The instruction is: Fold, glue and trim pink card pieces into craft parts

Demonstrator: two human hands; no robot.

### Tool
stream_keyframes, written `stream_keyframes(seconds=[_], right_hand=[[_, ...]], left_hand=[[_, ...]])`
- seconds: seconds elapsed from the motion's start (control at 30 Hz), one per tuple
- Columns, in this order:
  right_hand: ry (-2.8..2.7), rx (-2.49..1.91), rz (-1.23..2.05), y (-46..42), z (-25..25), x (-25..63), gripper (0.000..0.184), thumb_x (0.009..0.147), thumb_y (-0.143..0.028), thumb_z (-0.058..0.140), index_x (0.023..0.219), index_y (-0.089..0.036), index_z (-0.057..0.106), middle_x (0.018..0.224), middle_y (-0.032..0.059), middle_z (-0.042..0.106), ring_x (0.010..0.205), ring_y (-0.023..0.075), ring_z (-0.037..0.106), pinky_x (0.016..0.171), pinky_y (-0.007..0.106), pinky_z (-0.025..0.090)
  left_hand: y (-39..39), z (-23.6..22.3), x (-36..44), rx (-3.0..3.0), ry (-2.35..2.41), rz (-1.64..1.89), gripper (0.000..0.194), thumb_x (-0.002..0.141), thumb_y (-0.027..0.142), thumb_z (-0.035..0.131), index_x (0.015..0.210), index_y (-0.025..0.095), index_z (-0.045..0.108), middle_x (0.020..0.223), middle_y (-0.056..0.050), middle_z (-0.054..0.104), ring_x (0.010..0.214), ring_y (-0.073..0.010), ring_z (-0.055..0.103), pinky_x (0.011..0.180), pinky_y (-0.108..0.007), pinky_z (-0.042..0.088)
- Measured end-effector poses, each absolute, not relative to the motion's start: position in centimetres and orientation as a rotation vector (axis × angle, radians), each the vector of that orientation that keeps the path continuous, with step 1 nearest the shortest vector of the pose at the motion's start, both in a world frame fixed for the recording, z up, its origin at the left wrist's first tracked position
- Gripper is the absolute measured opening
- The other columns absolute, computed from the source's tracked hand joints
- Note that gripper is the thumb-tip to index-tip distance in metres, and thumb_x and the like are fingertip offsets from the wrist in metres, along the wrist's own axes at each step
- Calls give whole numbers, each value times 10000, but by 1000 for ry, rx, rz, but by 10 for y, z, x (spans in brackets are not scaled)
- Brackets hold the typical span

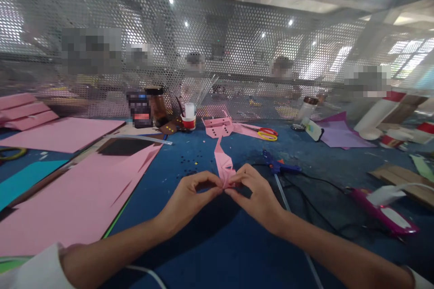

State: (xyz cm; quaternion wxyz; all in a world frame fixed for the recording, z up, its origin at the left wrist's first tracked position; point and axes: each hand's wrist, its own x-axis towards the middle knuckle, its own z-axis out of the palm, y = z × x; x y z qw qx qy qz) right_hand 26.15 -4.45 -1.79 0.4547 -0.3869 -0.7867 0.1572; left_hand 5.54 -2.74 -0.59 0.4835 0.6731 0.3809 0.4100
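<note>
Between my two hands, above the blue tabletop (210,253), is a piece of folded pink paper (224,162) with a narrow strip reaching away from me. My left hand (195,194) pinches its near left edge between thumb and fingers. On the right side, my right hand (256,194) grips the same near end, fingertips almost touching those of the left. Just beyond it sits a pink paper shape with black dots (218,127). Small dark bits (190,162) are scattered left of the paper.
Large pink sheets (74,198) cover the left. A blue glue gun (281,165) lies right of my hands, its cable running toward a magenta power strip (384,212). Scissors (267,133), a cup (189,119) and a phone (140,109) are farther back, before a perforated metal screen (230,45).
</note>
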Motion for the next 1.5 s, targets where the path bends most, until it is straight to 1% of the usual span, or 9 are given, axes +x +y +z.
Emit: stream_keyframes(seconds=[0.13,0.27,0.4,0.57,0.77,1.07,1.27,1.37,1.5], right_hand=[[-1965,-939,349,-44,-20,263,151,875,-149,737,954,-261,674,913,10,623,905,195,614,814,348,489],[-2013,-919,245,-44,-20,264,146,891,-163,730,977,-259,661,921,12,640,909,197,616,812,352,475],[-2078,-909,128,-45,-18,263,118,909,-175,713,982,-244,653,905,21,660,895,202,621,785,355,458],[-2117,-884,34,-46,-17,263,87,926,-195,697,982,-227,638,886,25,672,862,199,622,768,356,440],[-2156,-886,-8,-48,-17,263,69,944,-181,674,994,-215,641,918,23,680,888,198,615,784,362,412],[-2167,-954,21,-51,-15,261,68,929,-179,690,966,-205,640,936,27,675,902,207,607,788,357,386],[-2187,-996,35,-51,-18,260,62,927,-182,691,949,-195,634,959,30,681,936,213,611,812,361,370],[-2216,-994,48,-51,-18,260,56,936,-174,681,957,-201,638,956,15,689,944,205,614,824,360,362],[-2234,-1020,39,-52,-17,259,53,940,-179,680,969,-203,644,981,18,688,963,209,609,836,361,358]], left_hand=[[-27,-8,55,1606,898,991,85,807,295,737,811,210,735,841,-16,737,825,-193,659,788,-291,495],[-25,-10,55,1474,868,981,175,819,337,744,907,198,684,881,-27,747,837,-183,671,783,-290,492],[-21,-9,57,1263,867,949,346,730,331,827,961,193,609,787,-13,756,749,-169,682,775,-301,498],[-21,-8,59,1158,880,910,456,665,313,880,1016,171,626,741,-1,750,714,-160,682,785,-303,506],[-21,-9,58,1212,872,897,384,682,327,878,946,160,654,736,-2,752,705,-145,664,778,-279,481],[-20,-13,57,1224,864,896,350,689,318,876,926,166,667,714,16,726,696,-130,644,747,-257,464],[-23,-10,58,1189,840,873,277,697,338,861,822,155,694,800,-17,721,780,-150,649,818,-290,506],[-22,-9,58,1165,841,854,278,716,376,843,790,156,689,802,-14,705,783,-152,645,840,-315,527],[-22,-7,59,1202,879,853,288,701,390,843,755,151,692,770,-11,689,766,-153,638,822,-309,530]])
